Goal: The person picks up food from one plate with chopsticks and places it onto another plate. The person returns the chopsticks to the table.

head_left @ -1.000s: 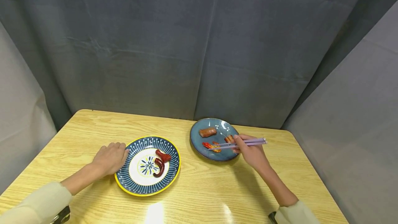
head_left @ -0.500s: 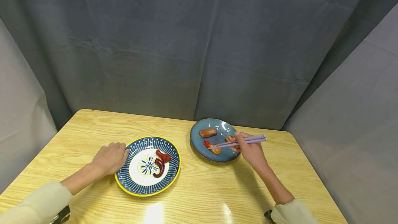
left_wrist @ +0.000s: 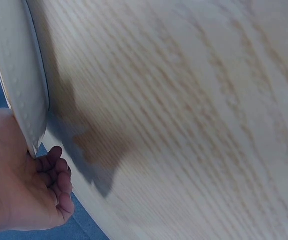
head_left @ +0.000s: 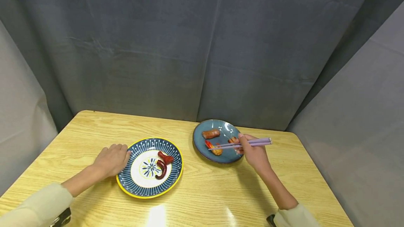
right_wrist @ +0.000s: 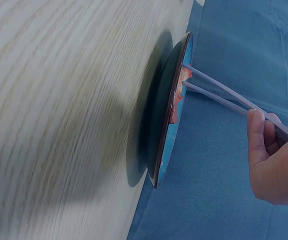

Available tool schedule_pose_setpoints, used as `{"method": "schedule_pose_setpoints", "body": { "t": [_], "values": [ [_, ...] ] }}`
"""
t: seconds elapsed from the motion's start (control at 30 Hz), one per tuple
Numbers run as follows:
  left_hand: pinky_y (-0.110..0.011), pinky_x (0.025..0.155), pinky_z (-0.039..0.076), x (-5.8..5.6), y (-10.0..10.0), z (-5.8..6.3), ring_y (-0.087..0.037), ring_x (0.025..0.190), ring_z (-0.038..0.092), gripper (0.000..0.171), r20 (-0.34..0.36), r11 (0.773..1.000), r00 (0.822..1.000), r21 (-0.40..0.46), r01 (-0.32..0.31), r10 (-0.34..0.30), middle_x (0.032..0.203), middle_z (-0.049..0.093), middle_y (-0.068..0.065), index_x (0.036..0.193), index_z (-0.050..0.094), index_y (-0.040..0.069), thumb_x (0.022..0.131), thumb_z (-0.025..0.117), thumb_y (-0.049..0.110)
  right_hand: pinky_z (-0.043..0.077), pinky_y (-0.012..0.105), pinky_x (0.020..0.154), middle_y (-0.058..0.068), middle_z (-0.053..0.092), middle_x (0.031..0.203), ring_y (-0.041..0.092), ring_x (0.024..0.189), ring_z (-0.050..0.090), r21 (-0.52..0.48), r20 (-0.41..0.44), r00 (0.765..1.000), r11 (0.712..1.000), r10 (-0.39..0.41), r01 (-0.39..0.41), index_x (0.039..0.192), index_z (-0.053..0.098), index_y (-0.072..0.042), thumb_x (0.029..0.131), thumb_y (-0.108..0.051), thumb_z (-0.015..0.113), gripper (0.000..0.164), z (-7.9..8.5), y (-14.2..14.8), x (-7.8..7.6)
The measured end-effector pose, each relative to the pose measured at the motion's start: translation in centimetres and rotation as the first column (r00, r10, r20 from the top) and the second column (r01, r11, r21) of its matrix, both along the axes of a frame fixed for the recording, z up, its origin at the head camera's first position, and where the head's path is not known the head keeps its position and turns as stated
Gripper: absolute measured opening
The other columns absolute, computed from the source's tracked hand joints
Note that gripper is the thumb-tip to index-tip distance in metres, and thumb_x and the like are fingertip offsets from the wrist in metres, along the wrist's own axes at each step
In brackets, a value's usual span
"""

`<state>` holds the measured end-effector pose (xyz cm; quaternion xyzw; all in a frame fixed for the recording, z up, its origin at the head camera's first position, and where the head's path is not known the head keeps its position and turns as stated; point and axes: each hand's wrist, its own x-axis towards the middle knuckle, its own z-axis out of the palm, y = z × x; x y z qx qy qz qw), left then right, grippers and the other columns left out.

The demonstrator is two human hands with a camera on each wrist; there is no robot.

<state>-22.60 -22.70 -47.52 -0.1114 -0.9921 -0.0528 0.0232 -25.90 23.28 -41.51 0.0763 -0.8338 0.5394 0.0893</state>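
Note:
In the head view my right hand [head_left: 255,152] holds a pair of light purple chopsticks [head_left: 257,142] over the blue-grey plate [head_left: 203,151]. Their tips lie at a shrimp [head_left: 216,152] with a red tail and golden body. The right wrist view has the chopstick tips spread apart at the food; whether they grip it I cannot tell. My left hand [head_left: 112,160] grips the left rim of a patterned plate [head_left: 139,192] with a yellow edge. From the left wrist, curled fingers [left_wrist: 64,182] show beside the rim. A red drumstick-like piece [head_left: 166,157] and a curved dark-red sausage-like piece [head_left: 162,169] lie on this plate.
A brown roll-like piece [head_left: 210,134] lies on the blue-grey plate's far side. Another brown piece [head_left: 231,140] sits partly behind my right hand. Both plates stand on a wooden table [head_left: 202,192]. Grey curtains [head_left: 151,62] hang behind it and at its sides.
The shrimp has turned on the plate and shifted slightly left over the last half second. The chopstick tips have moved slightly left as well. My left hand keeps its place at the patterned plate.

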Motion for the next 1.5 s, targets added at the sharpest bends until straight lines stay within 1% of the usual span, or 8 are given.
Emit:
{"method": "schedule_pose_setpoints", "body": {
  "t": [0.23, 0.43, 0.7, 0.97, 1.1, 1.23, 1.4, 1.5],
  "values": [
    [-0.057, 0.078, 0.045, 0.1, 0.1, 0.1, -0.04, 0.097, 0.059, 0.031, 0.003, 1.0, 1.0, 0.004, -0.004, 0.004, 0.101, 0.062, -0.021, 0.109, 0.058, -0.006, 0.104, 0.045, 0.022, 0.057, 0.028, 0.066, 0.022, 0.069, 0.089, 0.016, 0.075, 0.067, -0.043, -0.012, 1.0, 0.999, 0.014, -0.015, 0.094, 0.07, 0.009, 0.106, -0.026, 0.05, 0.042, 0.7, -0.5, 0.7],
    [-0.057, 0.079, 0.046, 0.1, 0.1, 0.2, -0.04, 0.096, 0.058, 0.032, 0.003, 1.0, 1.0, 0.003, -0.006, 0.006, 0.1, 0.062, -0.021, 0.109, 0.059, -0.007, 0.104, 0.045, 0.022, 0.058, 0.03, 0.065, 0.026, 0.07, 0.099, 0.017, 0.077, 0.069, -0.099, -0.049, 0.997, 0.993, 0.059, -0.064, 0.093, 0.069, 0.012, 0.106, -0.021, 0.052, 0.039, 1.1, -1.1, 1.1],
    [-0.057, 0.078, 0.045, 0.2, 0.2, 0.2, -0.039, 0.095, 0.058, 0.031, 0.006, 1.0, 1.0, 0.0, -0.008, 0.008, 0.1, 0.062, -0.02, 0.108, 0.059, -0.006, 0.104, 0.045, 0.022, 0.059, 0.034, 0.065, 0.026, 0.069, 0.09, 0.024, 0.078, 0.071, -0.119, -0.076, 0.992, 0.986, 0.105, -0.113, 0.092, 0.069, 0.013, 0.105, -0.018, 0.053, 0.037, 1.6, -2.3, 2.0],
    [-0.057, 0.08, 0.045, 0.2, 0.2, 0.1, -0.04, 0.097, 0.058, 0.032, -0.003, 1.0, 1.0, -0.002, -0.007, 0.007, 0.102, 0.062, -0.022, 0.11, 0.058, -0.008, 0.104, 0.045, 0.021, 0.059, 0.034, 0.065, 0.024, 0.07, 0.086, 0.022, 0.077, 0.07, -0.122, -0.081, 0.988, 0.982, 0.135, -0.144, 0.092, 0.069, 0.012, 0.105, -0.018, 0.054, 0.036, 2.2, -4.0, 2.6],
    [-0.056, 0.077, 0.046, 0.1, 0.2, 0.1, -0.039, 0.093, 0.058, 0.03, -0.013, 1.0, 1.0, -0.008, -0.004, 0.004, 0.098, 0.062, -0.02, 0.107, 0.058, -0.006, 0.104, 0.046, 0.021, 0.059, 0.034, 0.066, 0.022, 0.07, 0.087, 0.021, 0.077, 0.07, -0.135, -0.08, 0.984, 0.977, 0.157, -0.167, 0.091, 0.07, 0.011, 0.104, -0.018, 0.055, 0.036, 2.3, -4.7, 2.7],
    [-0.056, 0.076, 0.046, 0.1, 0.2, 0.1, -0.038, 0.092, 0.058, 0.029, -0.014, 1.0, 1.0, -0.006, 0.001, -0.001, 0.096, 0.062, -0.019, 0.105, 0.058, -0.005, 0.103, 0.046, 0.021, 0.059, 0.034, 0.065, 0.021, 0.07, 0.086, 0.023, 0.076, 0.07, -0.139, -0.088, 0.979, 0.971, 0.185, -0.196, 0.09, 0.07, 0.01, 0.105, -0.018, 0.054, 0.035, 2.2, -5.3, 2.8],
    [-0.057, 0.078, 0.046, 0.2, 0.3, 0.1, -0.039, 0.094, 0.058, 0.031, -0.014, 1.0, 1.0, -0.003, -0.002, 0.002, 0.098, 0.062, -0.02, 0.108, 0.059, -0.007, 0.103, 0.046, 0.021, 0.058, 0.035, 0.064, 0.017, 0.07, 0.083, 0.033, 0.074, 0.069, -0.119, -0.1, 0.971, 0.966, 0.217, -0.228, 0.087, 0.072, 0.006, 0.105, -0.018, 0.055, 0.034, 2.2, -6.1, 2.9],
    [-0.056, 0.078, 0.046, 0.3, 0.3, 0.2, -0.038, 0.094, 0.058, 0.03, -0.011, 1.0, 1.0, -0.005, -0.009, 0.009, 0.098, 0.062, -0.019, 0.108, 0.059, -0.006, 0.103, 0.047, 0.021, 0.058, 0.034, 0.063, 0.015, 0.07, 0.083, 0.03, 0.073, 0.069, -0.104, -0.107, 0.967, 0.964, 0.233, -0.244, 0.087, 0.073, 0.004, 0.105, -0.018, 0.055, 0.033, 2.3, -6.7, 3.0]
  ]
}}
